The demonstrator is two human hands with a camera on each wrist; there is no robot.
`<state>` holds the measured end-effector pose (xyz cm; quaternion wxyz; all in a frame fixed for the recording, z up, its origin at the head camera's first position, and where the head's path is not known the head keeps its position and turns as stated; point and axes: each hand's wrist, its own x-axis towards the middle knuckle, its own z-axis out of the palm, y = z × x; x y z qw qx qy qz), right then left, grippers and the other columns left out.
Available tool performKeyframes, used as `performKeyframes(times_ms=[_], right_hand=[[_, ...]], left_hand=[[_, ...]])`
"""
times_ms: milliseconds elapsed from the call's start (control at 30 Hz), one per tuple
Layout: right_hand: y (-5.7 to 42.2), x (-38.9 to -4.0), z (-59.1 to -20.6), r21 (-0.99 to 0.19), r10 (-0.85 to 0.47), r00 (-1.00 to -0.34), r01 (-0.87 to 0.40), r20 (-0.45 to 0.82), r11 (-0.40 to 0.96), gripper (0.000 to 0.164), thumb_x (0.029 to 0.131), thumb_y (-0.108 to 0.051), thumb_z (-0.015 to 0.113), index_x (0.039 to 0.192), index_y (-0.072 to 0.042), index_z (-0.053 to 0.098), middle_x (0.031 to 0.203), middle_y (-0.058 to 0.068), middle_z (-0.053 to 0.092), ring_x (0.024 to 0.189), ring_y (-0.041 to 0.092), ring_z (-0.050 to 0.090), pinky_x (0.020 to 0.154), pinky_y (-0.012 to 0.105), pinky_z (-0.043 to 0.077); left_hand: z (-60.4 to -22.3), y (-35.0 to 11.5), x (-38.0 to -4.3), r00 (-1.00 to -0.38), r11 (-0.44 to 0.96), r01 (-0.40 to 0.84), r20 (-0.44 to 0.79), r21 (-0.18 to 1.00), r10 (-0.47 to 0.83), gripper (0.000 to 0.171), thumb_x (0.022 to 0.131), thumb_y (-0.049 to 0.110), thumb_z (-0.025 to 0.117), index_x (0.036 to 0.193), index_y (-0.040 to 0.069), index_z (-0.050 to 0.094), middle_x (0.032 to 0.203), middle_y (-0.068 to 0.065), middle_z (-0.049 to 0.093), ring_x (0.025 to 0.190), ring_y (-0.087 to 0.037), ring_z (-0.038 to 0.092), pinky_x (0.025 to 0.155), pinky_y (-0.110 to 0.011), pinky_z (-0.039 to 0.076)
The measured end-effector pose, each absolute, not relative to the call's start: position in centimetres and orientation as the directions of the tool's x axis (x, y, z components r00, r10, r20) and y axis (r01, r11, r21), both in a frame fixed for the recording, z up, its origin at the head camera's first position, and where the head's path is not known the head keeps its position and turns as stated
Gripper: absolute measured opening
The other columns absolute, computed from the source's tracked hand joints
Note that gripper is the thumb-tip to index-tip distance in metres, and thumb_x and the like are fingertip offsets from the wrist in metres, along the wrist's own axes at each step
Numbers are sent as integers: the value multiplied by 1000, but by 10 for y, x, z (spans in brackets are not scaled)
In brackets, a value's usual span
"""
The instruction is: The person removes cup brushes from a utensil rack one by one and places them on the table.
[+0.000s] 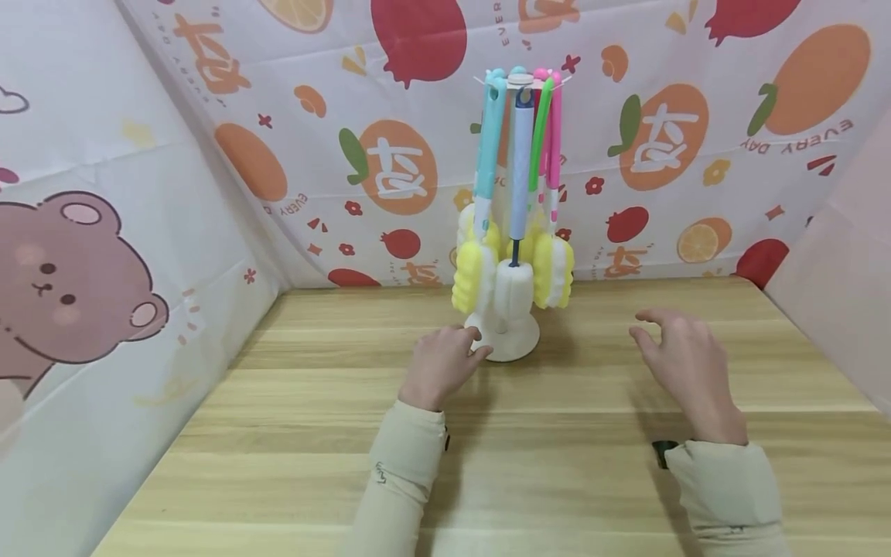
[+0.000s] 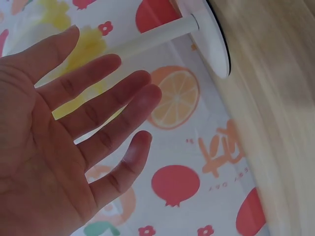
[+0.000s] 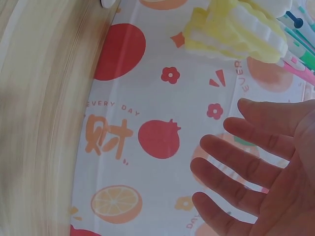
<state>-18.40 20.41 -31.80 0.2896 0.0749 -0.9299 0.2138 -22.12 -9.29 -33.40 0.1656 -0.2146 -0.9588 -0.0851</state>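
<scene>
Several sponge bottle brushes hang by their handles from a white stand (image 1: 525, 346) at the back of the table. A teal-handled brush (image 1: 490, 147) hangs at the left, a pale blue one (image 1: 520, 170) in front, a green one (image 1: 540, 135) and a pink one (image 1: 554, 147) at the right. Most heads are yellow and white sponge; the front one is white. My left hand (image 1: 445, 362) is just left of the stand's base, fingers spread and holding nothing, as the left wrist view shows. My right hand (image 1: 685, 363) hovers over the table to the right, fingers loosely bent, nothing in it.
The wooden table (image 1: 557, 480) meets a fruit-printed cloth (image 1: 313, 155) behind the stand. A bear-printed cloth (image 1: 76, 286) borders the left side, and a pale cloth (image 1: 842, 255) the right. A small dark object (image 1: 663, 451) shows beside the right cuff.
</scene>
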Motion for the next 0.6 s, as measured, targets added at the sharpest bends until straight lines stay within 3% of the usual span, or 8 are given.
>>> performKeyframes(times_ms=[133,333,600], right_hand=[[204,-185,-318,-349,-14,-820,-260,573,900,24,79,-14,67,100,-2,66,89,23,64,41,16,32,30,29,25],[203,-184,-320,-362,-22,-824,-272,567,891,24,78,-12,68,99,-1,66,91,23,64,41,15,32,31,29,26],[206,-183,-318,-361,-14,-814,-273,580,892,23,78,-11,67,99,0,65,92,24,64,42,17,37,31,30,29]], left_hand=[[-337,-88,-232,-878,899,416,318,135,358,23,84,38,61,89,18,69,86,2,67,68,-17,59,52,-38,50],[-340,-85,-250,-909,911,376,260,170,327,27,85,40,59,94,18,70,90,1,67,66,-16,58,51,-38,50],[-347,-83,-257,-928,911,370,125,181,352,24,87,37,57,98,19,68,97,2,66,81,-19,59,67,-40,51]])
